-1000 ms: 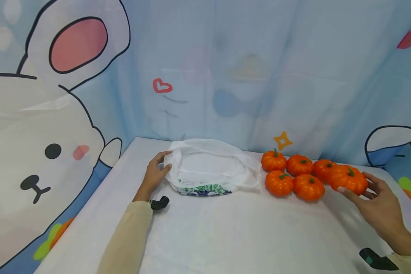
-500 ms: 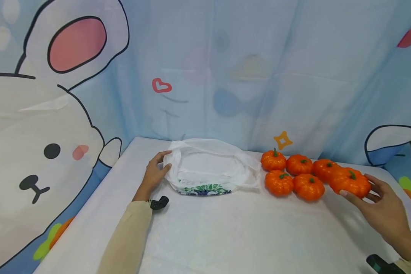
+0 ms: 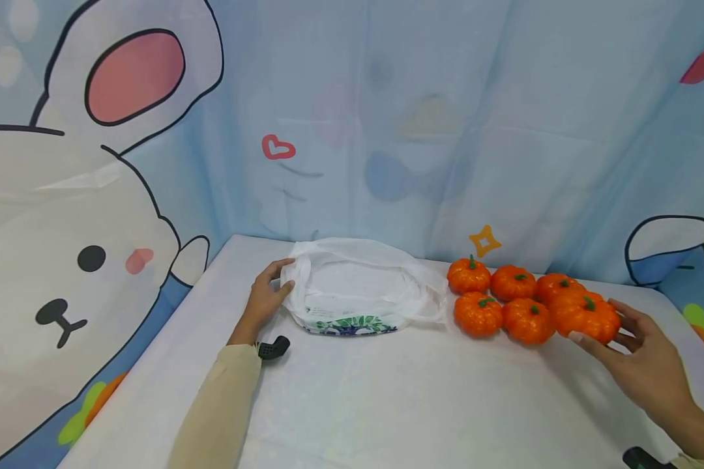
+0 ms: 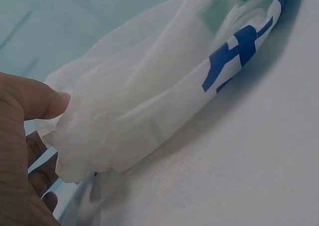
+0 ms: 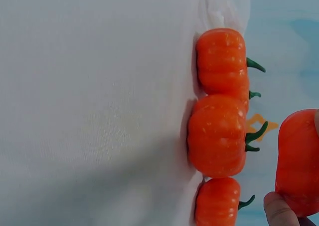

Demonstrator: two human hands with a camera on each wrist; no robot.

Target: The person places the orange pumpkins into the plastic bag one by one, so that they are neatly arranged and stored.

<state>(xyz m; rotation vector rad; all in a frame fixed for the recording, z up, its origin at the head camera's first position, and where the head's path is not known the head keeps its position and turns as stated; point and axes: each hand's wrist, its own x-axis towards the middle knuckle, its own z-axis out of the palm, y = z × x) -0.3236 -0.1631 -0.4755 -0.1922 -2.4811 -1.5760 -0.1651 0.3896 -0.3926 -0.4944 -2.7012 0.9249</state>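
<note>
A white plastic bag [image 3: 358, 283] with a green and blue print lies flat on the table. My left hand [image 3: 265, 296] pinches its left edge; in the left wrist view the thumb [image 4: 50, 102] lies over the thin film, fingers partly hidden behind. At the right, my right hand [image 3: 651, 365] grips a small orange toy pumpkin [image 3: 583, 317] between thumb and fingers. The right wrist view has that pumpkin [image 5: 297, 161] raised off the table, apart from the standing ones. Several similar pumpkins [image 3: 529, 322] stand in two rows between the bag and my right hand.
A white cloth covers the table [image 3: 399, 404]. Behind it hangs a light blue printed curtain [image 3: 340, 117], close to the table's back edge. The nearest pumpkin [image 3: 478, 314] stands just beside the bag's right end.
My right hand first shifts slightly right, then moves left and a little down with its pumpkin, closer to the standing ones. The left hand and the bag stay in place.
</note>
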